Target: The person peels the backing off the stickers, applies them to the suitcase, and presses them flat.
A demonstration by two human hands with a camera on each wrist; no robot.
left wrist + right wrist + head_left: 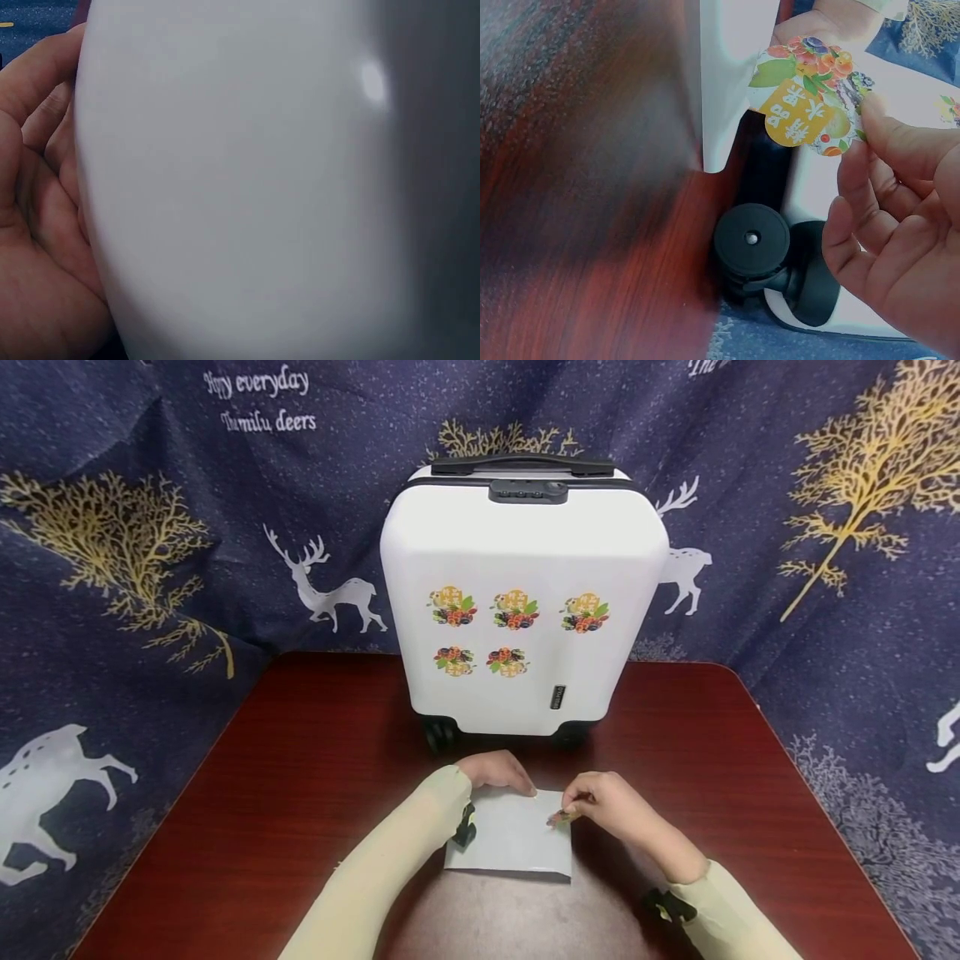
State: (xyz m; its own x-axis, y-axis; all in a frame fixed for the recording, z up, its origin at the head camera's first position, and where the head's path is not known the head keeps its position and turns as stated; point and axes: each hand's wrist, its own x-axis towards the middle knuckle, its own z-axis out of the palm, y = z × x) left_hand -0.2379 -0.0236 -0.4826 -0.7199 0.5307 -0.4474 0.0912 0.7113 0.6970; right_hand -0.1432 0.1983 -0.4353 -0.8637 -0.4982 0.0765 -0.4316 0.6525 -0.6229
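Note:
My left hand (498,769) grips the top edge of a white sheet (513,843), held up over the table. In the left wrist view the sheet (232,180) fills most of the picture and hides part of the hand (45,202). Between thumb and forefinger my right hand (611,806) pinches a fruit sticker (810,97) with an orange label, by the sheet's right side. Whether the sticker still touches the sheet, I cannot tell. Behind both hands stands a white suitcase (517,552); several similar fruit stickers (515,610) are on its front, in two rows.
The suitcase stands upright on a dark red wooden table (315,777), on black wheels (751,240). It has a black top handle (522,465) and a combination lock (528,491). A dark blue cloth (337,468) with deer and trees hangs behind.

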